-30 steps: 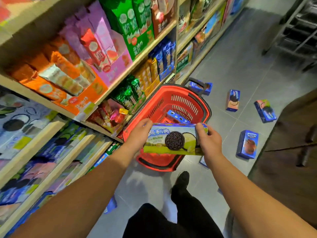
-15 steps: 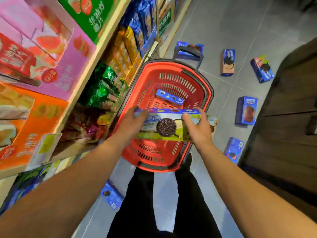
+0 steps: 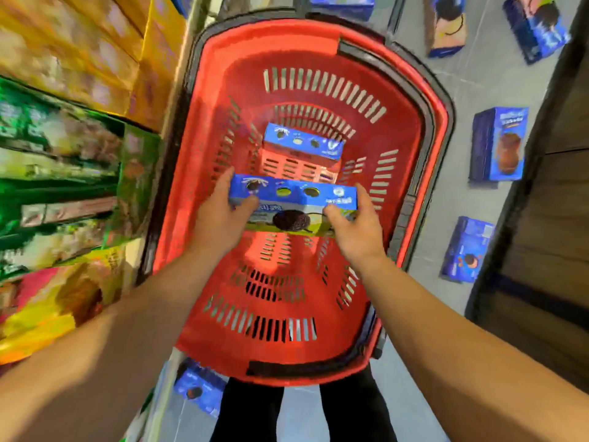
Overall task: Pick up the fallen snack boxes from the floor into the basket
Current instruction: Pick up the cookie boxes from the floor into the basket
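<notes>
Both hands, left hand (image 3: 220, 215) and right hand (image 3: 353, 224), grasped 1 snack box (image 3: 291, 205) by its ends inside the red basket (image 3: 424, 129). 1 box (image 3: 302, 141) lay beyond them. At least 5 floor boxes (image 3: 497, 145) remained.

Bright, even light; shelves (image 3: 63, 138) smeared by motion blur.

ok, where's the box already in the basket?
Head view: the blue box stands at the far end of the red basket, beyond the held box.
</notes>
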`<state>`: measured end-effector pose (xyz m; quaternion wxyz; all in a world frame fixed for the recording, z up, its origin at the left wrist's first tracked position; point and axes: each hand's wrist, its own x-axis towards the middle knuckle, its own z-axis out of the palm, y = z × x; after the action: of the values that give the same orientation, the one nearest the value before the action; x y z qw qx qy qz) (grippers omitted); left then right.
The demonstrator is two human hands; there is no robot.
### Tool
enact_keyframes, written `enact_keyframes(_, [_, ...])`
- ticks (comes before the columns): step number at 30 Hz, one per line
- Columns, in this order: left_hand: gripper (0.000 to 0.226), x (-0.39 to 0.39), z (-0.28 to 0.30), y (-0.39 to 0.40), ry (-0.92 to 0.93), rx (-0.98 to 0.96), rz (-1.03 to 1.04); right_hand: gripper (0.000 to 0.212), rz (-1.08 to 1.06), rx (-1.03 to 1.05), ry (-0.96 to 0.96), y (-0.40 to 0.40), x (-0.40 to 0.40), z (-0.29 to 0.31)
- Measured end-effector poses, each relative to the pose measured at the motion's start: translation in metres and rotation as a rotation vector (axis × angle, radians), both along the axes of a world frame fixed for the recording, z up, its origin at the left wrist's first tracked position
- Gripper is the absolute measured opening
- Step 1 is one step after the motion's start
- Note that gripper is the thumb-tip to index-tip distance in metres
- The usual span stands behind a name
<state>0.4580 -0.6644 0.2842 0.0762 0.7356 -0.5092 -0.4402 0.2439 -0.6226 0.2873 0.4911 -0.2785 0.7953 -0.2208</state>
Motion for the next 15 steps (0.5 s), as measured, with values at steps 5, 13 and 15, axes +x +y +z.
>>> enact_keyframes(5, [0.065,-0.026,-0.090,-0.005,0.060,0.005,0.219,0.052,-0.047,0.012,-0.017,-0.026,-0.001,-0.085])
enact_keyframes(13, [0.082,-0.037,-0.184,-0.041,0.179,-0.079,0.251,0.049,0.002,0.057,0.128,-0.053,-0.001,-0.179])
enact_keyframes(15, [0.079,-0.041,-0.206,-0.052,0.191,-0.130,0.253,0.053,-0.037,0.038,0.156,-0.063,0.002,-0.200])
